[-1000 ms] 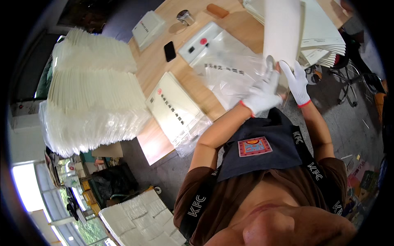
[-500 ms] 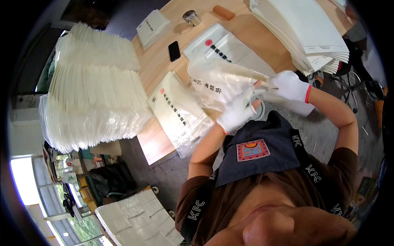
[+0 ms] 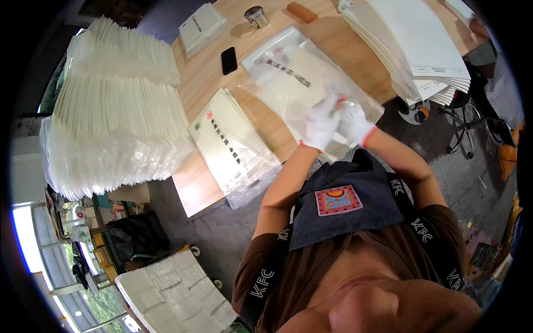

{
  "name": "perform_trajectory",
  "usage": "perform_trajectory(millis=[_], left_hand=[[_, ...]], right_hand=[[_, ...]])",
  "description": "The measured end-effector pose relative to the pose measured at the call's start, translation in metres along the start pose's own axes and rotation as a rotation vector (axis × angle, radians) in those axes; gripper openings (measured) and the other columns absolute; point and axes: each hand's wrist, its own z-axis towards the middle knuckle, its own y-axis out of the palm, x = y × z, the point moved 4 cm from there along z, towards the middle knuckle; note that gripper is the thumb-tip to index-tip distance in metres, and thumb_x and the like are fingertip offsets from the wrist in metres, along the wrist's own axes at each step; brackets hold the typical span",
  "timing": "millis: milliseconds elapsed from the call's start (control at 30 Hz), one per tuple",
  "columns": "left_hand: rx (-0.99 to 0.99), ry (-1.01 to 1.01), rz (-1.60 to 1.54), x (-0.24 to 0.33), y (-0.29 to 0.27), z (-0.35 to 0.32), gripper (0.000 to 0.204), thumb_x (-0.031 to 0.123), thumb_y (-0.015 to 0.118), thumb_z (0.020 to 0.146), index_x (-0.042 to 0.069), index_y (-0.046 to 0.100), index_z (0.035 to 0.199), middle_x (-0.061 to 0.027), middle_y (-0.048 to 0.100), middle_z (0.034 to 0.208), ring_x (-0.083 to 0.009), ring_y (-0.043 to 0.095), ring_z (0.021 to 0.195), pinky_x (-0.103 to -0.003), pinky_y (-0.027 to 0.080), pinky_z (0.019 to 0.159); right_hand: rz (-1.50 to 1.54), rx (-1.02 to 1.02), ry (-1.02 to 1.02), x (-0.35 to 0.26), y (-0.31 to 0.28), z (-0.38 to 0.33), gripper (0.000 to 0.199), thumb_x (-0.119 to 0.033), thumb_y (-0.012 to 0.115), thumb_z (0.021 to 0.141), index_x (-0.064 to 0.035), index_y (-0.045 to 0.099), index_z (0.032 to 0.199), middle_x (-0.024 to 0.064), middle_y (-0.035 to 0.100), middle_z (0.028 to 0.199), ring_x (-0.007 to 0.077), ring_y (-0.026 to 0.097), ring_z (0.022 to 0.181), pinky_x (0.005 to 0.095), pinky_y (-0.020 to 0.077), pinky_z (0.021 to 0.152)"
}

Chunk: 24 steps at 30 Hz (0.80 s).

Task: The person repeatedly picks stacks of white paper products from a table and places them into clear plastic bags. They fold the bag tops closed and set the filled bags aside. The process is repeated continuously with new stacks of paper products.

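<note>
Both my hands wear white gloves and meet at the near end of a clear plastic bag (image 3: 302, 91) on the wooden table. A cream printed paper envelope shows inside the bag, with dark lettering down its face. My left hand (image 3: 321, 126) is closed at the bag's near end, its fingers partly blurred. Close beside it, my right hand (image 3: 355, 123) is closed on the same end, fingertips meeting the left hand's. More clear bags (image 3: 283, 41) lie beneath. To the left, a bagged pile of cream envelopes (image 3: 230, 144) lies near the table edge.
A tall stack of bagged envelopes (image 3: 119, 111) stands at the left. On the table (image 3: 258, 102) are a black phone (image 3: 229, 60), a metal tin (image 3: 256, 18), an orange-brown block (image 3: 302, 12) and a small bagged pile (image 3: 202, 29). White sheets (image 3: 416, 44) are heaped at far right.
The bag, raised and crumpled between my hands before, now lies flatter over the other bags. My right hand has come left and down, close to my left hand.
</note>
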Motion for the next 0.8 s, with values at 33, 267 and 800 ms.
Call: perform_trajectory(millis=[33, 267, 800], left_hand=[[-0.047, -0.228, -0.044, -0.032, -0.006, -0.012, 0.02, 0.002, 0.055, 0.082, 0.008, 0.062, 0.099, -0.0114, 0.066, 0.083, -0.0228, 0.064, 0.072, -0.032, 0.049, 0.065], [-0.011, 0.08, 0.278, -0.046, 0.004, -0.109, 0.019, 0.005, 0.061, 0.077, 0.008, 0.061, 0.096, -0.0078, 0.06, 0.081, -0.0234, 0.059, 0.073, -0.035, 0.048, 0.066], [0.163, -0.705, -0.545, -0.054, -0.058, -0.274, 0.018, 0.004, 0.066, 0.082, 0.008, 0.049, 0.083, -0.0003, 0.051, 0.078, -0.0071, 0.047, 0.073, -0.02, 0.04, 0.066]], right_hand=[[0.077, -0.023, -0.015, 0.002, 0.004, -0.016, 0.038, -0.024, 0.054, 0.086, -0.0099, 0.05, 0.121, 0.0105, 0.055, 0.118, 0.0257, 0.048, 0.114, 0.0379, 0.0377, 0.099], [-0.567, -0.098, 0.315, 0.009, -0.046, -0.038, 0.045, -0.028, 0.055, 0.083, -0.0084, 0.049, 0.123, 0.0124, 0.065, 0.091, 0.0299, 0.063, 0.081, 0.0442, 0.0493, 0.067], [-0.286, -0.773, -0.033, -0.047, -0.07, -0.134, 0.03, -0.041, 0.054, 0.078, -0.0136, 0.061, 0.09, 0.013, 0.064, 0.075, 0.033, 0.065, 0.072, 0.0441, 0.0496, 0.06]])
